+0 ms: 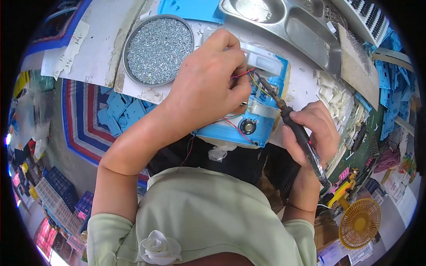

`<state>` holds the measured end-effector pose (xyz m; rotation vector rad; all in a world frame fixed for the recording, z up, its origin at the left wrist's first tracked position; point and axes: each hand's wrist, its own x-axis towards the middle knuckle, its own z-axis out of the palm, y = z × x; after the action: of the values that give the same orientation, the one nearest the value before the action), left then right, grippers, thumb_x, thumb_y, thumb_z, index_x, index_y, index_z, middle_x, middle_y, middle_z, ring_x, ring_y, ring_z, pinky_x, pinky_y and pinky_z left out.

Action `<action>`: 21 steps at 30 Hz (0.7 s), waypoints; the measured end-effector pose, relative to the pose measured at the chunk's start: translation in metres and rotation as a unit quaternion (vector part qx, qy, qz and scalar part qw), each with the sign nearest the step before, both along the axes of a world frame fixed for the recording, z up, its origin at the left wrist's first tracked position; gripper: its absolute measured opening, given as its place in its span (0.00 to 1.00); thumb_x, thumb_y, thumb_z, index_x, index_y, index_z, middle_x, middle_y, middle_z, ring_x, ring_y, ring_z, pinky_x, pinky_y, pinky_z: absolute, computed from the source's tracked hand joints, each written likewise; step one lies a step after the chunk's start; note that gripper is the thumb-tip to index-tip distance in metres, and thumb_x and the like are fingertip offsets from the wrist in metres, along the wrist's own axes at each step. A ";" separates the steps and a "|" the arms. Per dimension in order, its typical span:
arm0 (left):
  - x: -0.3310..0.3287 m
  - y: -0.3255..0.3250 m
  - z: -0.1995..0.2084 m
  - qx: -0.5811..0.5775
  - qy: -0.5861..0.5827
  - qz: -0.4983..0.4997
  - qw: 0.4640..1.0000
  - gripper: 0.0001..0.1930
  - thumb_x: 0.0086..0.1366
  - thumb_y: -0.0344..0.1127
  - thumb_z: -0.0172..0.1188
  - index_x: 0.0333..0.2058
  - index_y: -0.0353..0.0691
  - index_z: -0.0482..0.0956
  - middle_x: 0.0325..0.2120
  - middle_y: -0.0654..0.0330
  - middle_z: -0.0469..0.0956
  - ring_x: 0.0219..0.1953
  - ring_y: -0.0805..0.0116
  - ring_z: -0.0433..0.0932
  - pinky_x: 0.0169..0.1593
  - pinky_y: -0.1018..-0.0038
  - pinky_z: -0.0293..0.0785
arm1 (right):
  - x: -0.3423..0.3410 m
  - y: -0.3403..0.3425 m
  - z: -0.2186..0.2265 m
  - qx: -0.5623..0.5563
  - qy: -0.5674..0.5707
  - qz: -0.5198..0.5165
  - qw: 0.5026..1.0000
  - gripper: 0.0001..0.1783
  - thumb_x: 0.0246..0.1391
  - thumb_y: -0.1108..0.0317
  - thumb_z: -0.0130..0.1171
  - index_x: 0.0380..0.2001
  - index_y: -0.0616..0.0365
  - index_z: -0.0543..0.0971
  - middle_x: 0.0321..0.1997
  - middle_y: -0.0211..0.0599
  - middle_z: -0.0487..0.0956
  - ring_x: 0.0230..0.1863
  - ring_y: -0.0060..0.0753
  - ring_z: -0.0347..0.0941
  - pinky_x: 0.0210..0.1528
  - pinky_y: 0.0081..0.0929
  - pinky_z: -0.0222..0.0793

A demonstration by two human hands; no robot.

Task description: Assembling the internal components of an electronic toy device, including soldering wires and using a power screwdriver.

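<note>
My right hand is wrapped round the black handle of a soldering iron, whose metal shaft points up and left. Its tip ends close to thin red and yellow wires. Pinched together, the fingers of my left hand hold these wires, though the fingertips are partly hidden. Both hands work over a blue plastic housing at the table's near edge. Set in the housing are a round speaker-like part and a white plastic piece. More red and green wires cross it.
A round pan of small silver screws stands left of the housing. Behind it is a metal compartment tray. White plastic pieces lie at the right. Blue parts fill a striped bag at the left. A yellow fan stands lower right.
</note>
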<state>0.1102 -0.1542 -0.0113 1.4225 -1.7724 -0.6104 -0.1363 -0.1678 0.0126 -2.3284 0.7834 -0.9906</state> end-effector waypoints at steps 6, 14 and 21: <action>0.001 -0.002 0.000 0.004 -0.002 -0.006 1.000 0.06 0.54 0.26 0.67 0.26 0.32 0.77 0.35 0.56 0.74 0.23 0.67 0.77 0.30 0.72 0.76 | 0.002 -0.004 -0.003 -0.007 0.001 -0.002 1.000 0.20 0.40 0.77 0.73 0.40 0.58 0.81 0.26 0.37 0.79 0.24 0.39 0.71 0.28 0.32 0.67; 0.001 -0.003 0.002 -0.002 -0.021 -0.008 1.000 0.06 0.52 0.26 0.66 0.26 0.33 0.77 0.35 0.56 0.75 0.24 0.63 0.77 0.30 0.70 0.75 | 0.003 -0.004 -0.002 -0.005 0.002 0.000 1.000 0.20 0.40 0.76 0.72 0.40 0.58 0.82 0.26 0.37 0.79 0.23 0.39 0.71 0.28 0.32 0.67; 0.003 -0.003 0.003 0.006 -0.024 -0.020 1.000 0.06 0.52 0.27 0.66 0.27 0.33 0.78 0.36 0.56 0.75 0.25 0.62 0.78 0.32 0.70 0.76 | 0.003 -0.005 -0.001 -0.003 0.010 0.000 1.000 0.20 0.39 0.77 0.73 0.40 0.58 0.82 0.26 0.36 0.79 0.23 0.39 0.71 0.28 0.31 0.67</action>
<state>0.1132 -0.1576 -0.0084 1.4249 -1.8405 -0.6140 -0.1333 -0.1724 0.0117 -2.3468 0.7890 -0.9710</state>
